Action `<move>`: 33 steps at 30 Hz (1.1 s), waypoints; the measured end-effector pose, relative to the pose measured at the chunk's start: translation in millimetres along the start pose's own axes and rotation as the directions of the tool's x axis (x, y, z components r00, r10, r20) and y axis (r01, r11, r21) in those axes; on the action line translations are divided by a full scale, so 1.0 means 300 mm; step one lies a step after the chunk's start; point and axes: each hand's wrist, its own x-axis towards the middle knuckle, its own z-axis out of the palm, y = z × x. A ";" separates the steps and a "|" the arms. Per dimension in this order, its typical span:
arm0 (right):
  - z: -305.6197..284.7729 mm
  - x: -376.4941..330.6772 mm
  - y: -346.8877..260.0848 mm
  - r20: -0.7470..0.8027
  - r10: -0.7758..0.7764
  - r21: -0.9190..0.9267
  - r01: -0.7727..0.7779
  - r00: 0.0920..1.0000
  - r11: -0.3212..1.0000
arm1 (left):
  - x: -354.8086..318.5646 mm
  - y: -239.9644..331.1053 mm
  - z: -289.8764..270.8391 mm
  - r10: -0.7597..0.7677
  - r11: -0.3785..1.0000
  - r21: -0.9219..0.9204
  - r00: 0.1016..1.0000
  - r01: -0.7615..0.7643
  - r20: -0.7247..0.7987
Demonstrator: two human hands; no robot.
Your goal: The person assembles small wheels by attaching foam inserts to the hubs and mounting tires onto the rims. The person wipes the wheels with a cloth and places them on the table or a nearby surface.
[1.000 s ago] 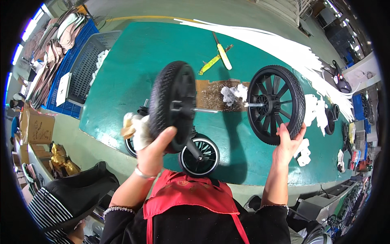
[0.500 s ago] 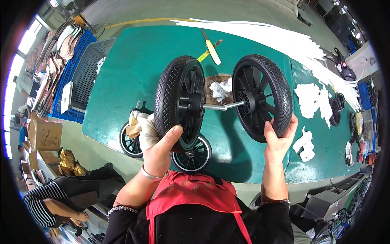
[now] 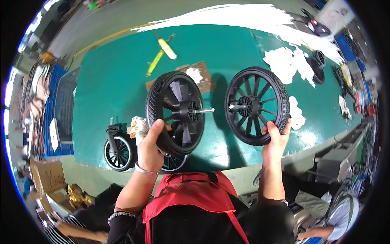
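Observation:
My left hand (image 3: 151, 148) is closed round the lower rim of a black spoked wheel (image 3: 187, 112), and a crumpled pale cloth (image 3: 140, 129) is bunched beside its fingers. A metal axle pin (image 3: 206, 110) juts from that wheel's hub toward the right. In my right hand (image 3: 276, 140) is a second black wheel (image 3: 255, 107), pinched at the lower tyre; a shorter-looking metal pin (image 3: 237, 107) points left from its hub. Both wheels are held upright above the green table, apart from each other. Beneath the left one, a pale-rimmed wheel (image 3: 174, 163) is mostly hidden.
On the green table (image 3: 122, 89) lie a fork with wheels (image 3: 118, 150), brown cardboard (image 3: 207, 83) bearing white material, a yellow-handled tool (image 3: 167, 49), crumpled white pieces (image 3: 280, 63) and long white strips (image 3: 227, 16). Blue crates (image 3: 59, 110) stand left. People sit at both lower sides.
The two wheels have turned so more of their inner spokes faces me. Their metal pins, lined up close together before, now stand clearly apart. My view has shifted to the right.

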 end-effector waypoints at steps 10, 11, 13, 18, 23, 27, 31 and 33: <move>-0.636 0.028 0.302 -0.417 0.454 0.479 -0.235 0.787 0.846 | 0.224 -0.475 0.145 -0.480 0.841 -0.247 0.874 0.482 0.069; -0.736 0.018 0.364 -0.384 0.422 0.449 -0.234 0.821 0.863 | 0.219 -0.508 0.176 -0.450 0.866 -0.209 0.890 0.454 0.066; -0.804 0.015 0.448 -0.393 0.383 0.313 -0.271 0.836 0.910 | 0.183 -0.528 0.192 -0.391 0.917 -0.075 0.920 0.391 0.010; -0.840 0.071 0.468 -0.511 0.215 -0.522 -0.499 0.832 0.691 | 0.085 -0.503 0.063 -0.441 0.745 0.569 0.897 0.348 0.028; -0.719 0.158 0.337 -0.276 -0.414 -0.887 -0.064 0.867 0.458 | -0.088 -0.277 -0.162 -0.402 0.878 0.452 0.751 0.155 0.523; -0.047 0.004 0.228 -0.073 -0.449 -0.647 0.300 0.890 0.700 | -0.201 -0.095 -0.450 -0.280 0.922 0.372 0.844 0.104 0.458; 0.492 -0.275 0.350 0.409 -0.371 -0.366 0.523 0.834 0.770 | -0.263 0.040 -0.801 -0.231 0.929 0.339 0.950 0.151 0.210; 0.720 -0.463 0.424 0.557 -0.336 -0.294 0.559 0.759 0.776 | -0.301 0.112 -0.995 -0.204 0.958 0.223 0.975 0.181 0.084</move>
